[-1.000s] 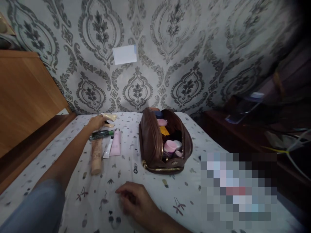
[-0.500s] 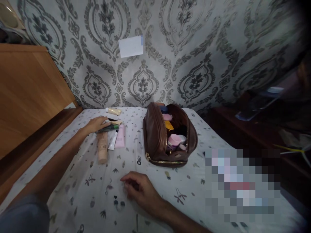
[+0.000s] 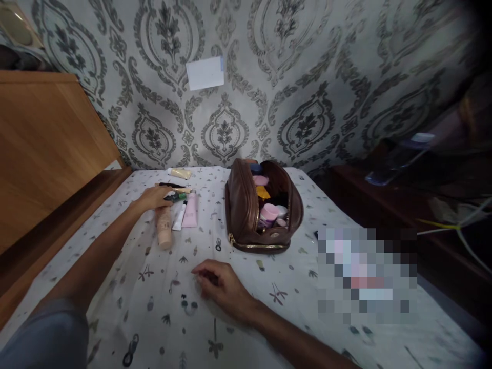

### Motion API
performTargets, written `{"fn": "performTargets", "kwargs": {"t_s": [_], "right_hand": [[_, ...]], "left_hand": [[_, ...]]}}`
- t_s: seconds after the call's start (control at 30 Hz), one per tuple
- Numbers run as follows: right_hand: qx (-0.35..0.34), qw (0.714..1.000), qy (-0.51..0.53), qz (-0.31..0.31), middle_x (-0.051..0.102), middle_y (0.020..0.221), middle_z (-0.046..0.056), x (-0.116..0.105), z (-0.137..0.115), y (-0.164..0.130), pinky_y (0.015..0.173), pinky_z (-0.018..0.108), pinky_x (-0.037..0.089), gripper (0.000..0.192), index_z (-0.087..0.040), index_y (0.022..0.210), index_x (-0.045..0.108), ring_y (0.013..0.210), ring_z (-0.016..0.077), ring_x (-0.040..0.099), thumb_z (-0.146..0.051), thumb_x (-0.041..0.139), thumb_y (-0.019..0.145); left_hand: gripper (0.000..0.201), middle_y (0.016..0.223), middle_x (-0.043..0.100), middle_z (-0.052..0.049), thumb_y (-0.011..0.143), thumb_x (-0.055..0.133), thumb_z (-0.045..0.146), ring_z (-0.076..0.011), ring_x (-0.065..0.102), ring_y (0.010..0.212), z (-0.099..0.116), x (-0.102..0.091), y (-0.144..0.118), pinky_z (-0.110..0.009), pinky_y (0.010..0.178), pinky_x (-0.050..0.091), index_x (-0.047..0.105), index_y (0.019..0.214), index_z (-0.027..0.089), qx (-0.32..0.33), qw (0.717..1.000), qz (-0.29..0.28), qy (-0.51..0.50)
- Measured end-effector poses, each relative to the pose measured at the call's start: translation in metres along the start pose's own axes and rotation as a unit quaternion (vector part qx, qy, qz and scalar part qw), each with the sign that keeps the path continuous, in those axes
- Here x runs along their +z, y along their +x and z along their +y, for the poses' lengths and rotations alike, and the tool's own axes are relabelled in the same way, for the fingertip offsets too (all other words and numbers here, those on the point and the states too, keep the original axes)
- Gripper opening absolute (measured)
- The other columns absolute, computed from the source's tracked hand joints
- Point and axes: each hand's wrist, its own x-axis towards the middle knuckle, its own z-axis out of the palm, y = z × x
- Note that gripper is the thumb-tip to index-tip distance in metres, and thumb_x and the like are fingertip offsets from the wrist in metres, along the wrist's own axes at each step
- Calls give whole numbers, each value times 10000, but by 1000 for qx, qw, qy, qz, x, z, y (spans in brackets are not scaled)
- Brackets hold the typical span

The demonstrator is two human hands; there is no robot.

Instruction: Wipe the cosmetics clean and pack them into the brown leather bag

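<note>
My left hand (image 3: 154,198) reaches over the row of cosmetics at the left, its fingers closed on a dark green tube (image 3: 178,197) whose end sticks out to the right. Just beyond it lie a slim dark pencil-like stick (image 3: 172,185) and a beige one (image 3: 180,190). Below that hand is a beige tube (image 3: 164,233); a small white tube with a black cap (image 3: 179,217) and a pink tube (image 3: 190,211) lie to its right. My right hand (image 3: 221,284) rests on the cloth with loosely curled fingers, the index finger stretched out, and nothing visible in it.
A brown cosmetic bag (image 3: 242,215) stands unzipped, with jars and other items inside. Near the wall lies a cream tube (image 3: 179,174). A wooden panel (image 3: 49,128) borders the left side. At the right are a blurred-out patch (image 3: 365,277) and a clear bottle (image 3: 400,159).
My left hand has shifted slightly, uncovering the dark stick behind it, and the green tube's angle has changed in its fingers. My right hand stays in about the same place. The view has shifted slightly.
</note>
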Motion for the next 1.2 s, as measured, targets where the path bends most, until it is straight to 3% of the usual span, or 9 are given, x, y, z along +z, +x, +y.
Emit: {"fn": "performTargets", "kwargs": {"t_s": [0.2, 0.33, 0.53, 0.7, 0.8, 0.93, 1.07, 1.2], "right_hand": [[0, 1000, 1, 0, 559, 739, -23, 0, -1, 0, 583, 212, 427, 184, -146, 970, 668, 563, 70, 546, -123, 521, 862], [-1, 1000, -9, -1, 569, 738, -23, 1, -1, 0, 583, 206, 426, 181, -148, 960, 671, 560, 66, 549, -122, 527, 854], [-2, 1000, -15, 6, 571, 719, -27, 2, 3, 0, 580, 208, 424, 179, -158, 963, 684, 560, 71, 550, -143, 554, 840], [11, 1000, 8, 16, 556, 674, -40, 4, 2, 0, 547, 187, 411, 153, -169, 948, 691, 541, 64, 534, -172, 585, 839], [24, 999, 43, 23, 563, 656, -42, 3, 2, -1, 522, 180, 407, 127, -163, 937, 685, 525, 65, 539, -218, 624, 840], [28, 995, 94, 35, 568, 636, -40, -2, 3, -1, 451, 172, 382, 268, -147, 957, 665, 486, 68, 529, -378, 683, 822], [-9, 988, 139, 67, 588, 757, -17, -9, -5, 1, 415, 162, 365, 498, -143, 1040, 610, 497, 62, 563, -560, 692, 780], [-21, 981, 162, 103, 597, 845, -9, -14, -19, -3, 405, 163, 374, 632, -199, 1245, 487, 520, 75, 592, -621, 649, 804]], "left_hand": [[440, 1363, 569, -63, 946, 433, 373, -269, 495, 1274, 11, -2, -22, -374, 1000, 449, 506, 1372, 292, -14, 999, 46, 2], [480, 1370, 539, -70, 964, 364, 278, -248, 468, 1299, 21, 0, -39, -366, 1016, 446, 428, 1439, 299, -29, 997, 67, 10], [516, 1361, 561, -104, 944, 426, 339, -300, 525, 1240, 25, 3, -30, -418, 955, 477, 399, 1456, 285, -64, 997, 15, 37], [466, 1299, 592, -157, 865, 518, 284, -343, 568, 1194, 30, -5, -18, -436, 897, 499, 521, 1323, 193, -81, 995, -9, 56], [389, 1246, 610, -197, 869, 495, 293, -372, 598, 1142, 38, -12, -25, -451, 840, 518, 571, 1212, 129, -84, 994, -7, 68], [423, 1309, 571, -211, 923, 371, 318, -379, 587, 1152, 48, -24, -51, -470, 793, 533, 521, 1264, 119, -87, 992, 38, 80], [473, 1324, 579, -174, 916, 361, 337, -342, 559, 1213, 69, -30, -90, -412, 753, 555, 491, 1335, 159, -24, 985, 154, 77], [528, 1226, 642, -129, 818, 403, 221, -308, 610, 1126, 111, -23, -132, -302, 529, 521, 517, 1334, 231, 99, 972, 194, 91]]}}
